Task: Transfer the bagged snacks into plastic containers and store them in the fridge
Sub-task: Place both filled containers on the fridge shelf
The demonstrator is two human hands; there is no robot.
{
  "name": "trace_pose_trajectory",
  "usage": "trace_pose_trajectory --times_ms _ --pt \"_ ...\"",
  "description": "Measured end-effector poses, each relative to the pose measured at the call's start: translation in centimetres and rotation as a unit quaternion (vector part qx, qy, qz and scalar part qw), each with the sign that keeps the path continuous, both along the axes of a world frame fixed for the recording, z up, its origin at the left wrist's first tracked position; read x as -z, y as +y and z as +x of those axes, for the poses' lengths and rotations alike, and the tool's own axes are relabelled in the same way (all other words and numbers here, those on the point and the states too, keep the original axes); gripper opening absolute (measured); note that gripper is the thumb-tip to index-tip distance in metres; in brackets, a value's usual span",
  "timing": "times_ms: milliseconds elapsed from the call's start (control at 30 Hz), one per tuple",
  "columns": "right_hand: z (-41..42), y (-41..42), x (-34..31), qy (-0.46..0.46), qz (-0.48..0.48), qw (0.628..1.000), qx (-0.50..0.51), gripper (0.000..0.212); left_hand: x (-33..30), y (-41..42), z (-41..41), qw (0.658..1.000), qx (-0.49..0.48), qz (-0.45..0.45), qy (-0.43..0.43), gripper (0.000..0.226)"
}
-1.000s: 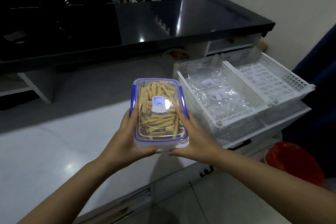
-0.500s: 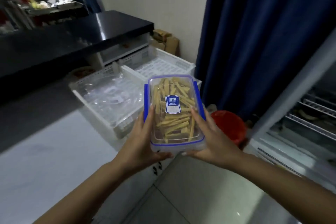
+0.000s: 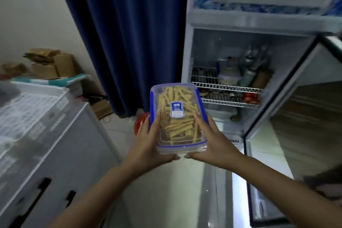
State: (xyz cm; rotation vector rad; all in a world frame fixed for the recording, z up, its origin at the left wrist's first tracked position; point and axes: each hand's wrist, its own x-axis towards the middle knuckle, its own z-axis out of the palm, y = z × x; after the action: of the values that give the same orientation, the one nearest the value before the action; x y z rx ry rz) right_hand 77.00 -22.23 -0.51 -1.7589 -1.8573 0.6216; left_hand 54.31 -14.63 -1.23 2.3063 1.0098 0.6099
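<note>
Both hands, left (image 3: pixel 148 146) and right (image 3: pixel 212 142), grip the closed box (image 3: pixel 175 116) of snack sticks in air before the open fridge (image 3: pixel 231 57). Its blue label (image 3: pixel 177 109) reads "UYU".

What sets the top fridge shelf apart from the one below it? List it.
The top shelf sits higher and carries tall jars and bottles; the lower shelf carries low items, including something red at its right end. The top shelf looks fuller. Both are white wire racks in the open fridge.
</note>
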Motion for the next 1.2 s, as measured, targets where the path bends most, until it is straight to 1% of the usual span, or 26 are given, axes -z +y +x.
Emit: trace_pose_trajectory --times_ms 233,467,633,867,1067,1200 --pt "7.9 2.8 1.0 -0.001 -0.033 0.995 0.093 0.120 0.5 6.5 9.7 0.996 0.076 -0.019 0.034 0.129" --pt "13.0 9.9 2.6 -0.011 -0.053 0.988 0.142 0.114 2.6 16.1 16.5 0.990 0.119 -0.048 0.057 0.128" --pt "15.6 15.2 3.3 0.004 -0.067 0.983 0.172 0.115 3.2 22.7 20.1 0.985 0.147 -0.035 0.085 0.127" --pt "19.0 20.6 4.2 0.013 -0.088 0.981 0.171 0.113 4.7 28.2 23.9 0.983 0.164 -0.068 0.052 0.128" --pt "23.8 24.9 5.5 0.027 -0.099 0.984 0.143 0.116 6.1 31.5 27.5 0.984 0.148 -0.090 0.041 0.132" --pt "27.3 28.0 6.6 0.021 -0.117 0.986 0.116 0.114 7.6 33.7 30.3 0.985 0.130 -0.107 0.038 0.132"
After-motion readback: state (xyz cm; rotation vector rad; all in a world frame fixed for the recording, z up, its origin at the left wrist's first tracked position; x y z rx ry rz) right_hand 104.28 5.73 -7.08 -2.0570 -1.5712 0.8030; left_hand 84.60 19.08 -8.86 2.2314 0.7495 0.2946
